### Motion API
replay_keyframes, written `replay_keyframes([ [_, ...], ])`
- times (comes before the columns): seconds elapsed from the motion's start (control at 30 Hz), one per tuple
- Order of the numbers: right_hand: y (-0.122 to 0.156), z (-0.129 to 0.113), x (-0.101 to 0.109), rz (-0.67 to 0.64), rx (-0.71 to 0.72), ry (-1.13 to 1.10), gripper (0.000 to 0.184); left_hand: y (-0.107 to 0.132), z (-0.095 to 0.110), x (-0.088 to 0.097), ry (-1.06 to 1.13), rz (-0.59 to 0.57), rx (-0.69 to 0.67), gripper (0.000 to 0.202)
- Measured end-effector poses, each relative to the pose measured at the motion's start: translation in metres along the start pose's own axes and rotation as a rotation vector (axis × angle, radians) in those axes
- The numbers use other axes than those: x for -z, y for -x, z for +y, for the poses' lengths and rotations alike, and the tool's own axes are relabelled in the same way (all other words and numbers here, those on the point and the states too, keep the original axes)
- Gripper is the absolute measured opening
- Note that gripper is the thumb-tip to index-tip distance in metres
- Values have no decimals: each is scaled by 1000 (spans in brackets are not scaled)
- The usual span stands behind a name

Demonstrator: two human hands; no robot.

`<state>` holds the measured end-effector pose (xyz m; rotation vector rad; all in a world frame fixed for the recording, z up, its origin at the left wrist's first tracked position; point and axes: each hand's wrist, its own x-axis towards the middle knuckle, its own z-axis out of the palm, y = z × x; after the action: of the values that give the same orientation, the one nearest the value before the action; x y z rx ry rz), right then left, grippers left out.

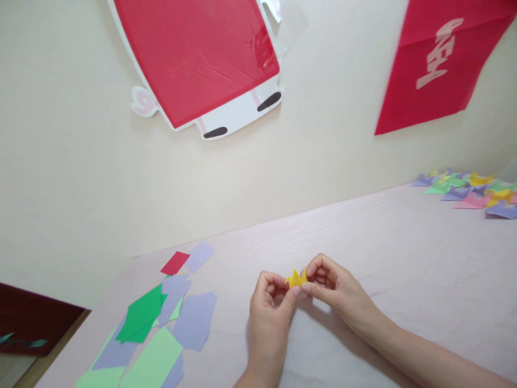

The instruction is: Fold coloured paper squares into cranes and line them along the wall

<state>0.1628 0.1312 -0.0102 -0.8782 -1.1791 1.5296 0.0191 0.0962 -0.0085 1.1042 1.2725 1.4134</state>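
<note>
A small yellow origami crane is held just above the pale tabletop, with its pointed tips showing upward. My left hand is closed in a pinch on its left side, thumb in front. On the other side, my right hand pinches the crane between thumb and curled fingers. The two thumbs nearly meet at the crane's lower edge. Parts of the paper are hidden behind the fingertips.
Loose paper sheets lie at the left: green, light green, lavender and red. Several folded paper cranes in mixed colours stand at the far right. Behind the table rises a wall with red decorations.
</note>
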Motion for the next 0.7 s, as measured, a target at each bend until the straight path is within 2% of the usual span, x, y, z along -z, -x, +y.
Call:
replay_keyframes([
  [0.13,-1,1,1,-13,-6,-6,35,-1,-1,1,-34,24,22,23],
  [0.27,-2,-1,5,-83,-52,68,35,-1,-2,3,-110,-15,41,26],
  [0.4,-3,-7,8,-180,-70,170,21,1,0,4,-204,-98,27,30],
  [0.53,-2,-9,10,-119,-37,242,22,0,7,0,-270,-172,6,27],
  [0.67,-2,-11,10,-92,-32,147,22,-3,13,-2,-388,-314,-75,9],
  [0.7,-1,-11,10,-96,-32,129,23,-4,14,-2,-412,-336,-101,16],
])
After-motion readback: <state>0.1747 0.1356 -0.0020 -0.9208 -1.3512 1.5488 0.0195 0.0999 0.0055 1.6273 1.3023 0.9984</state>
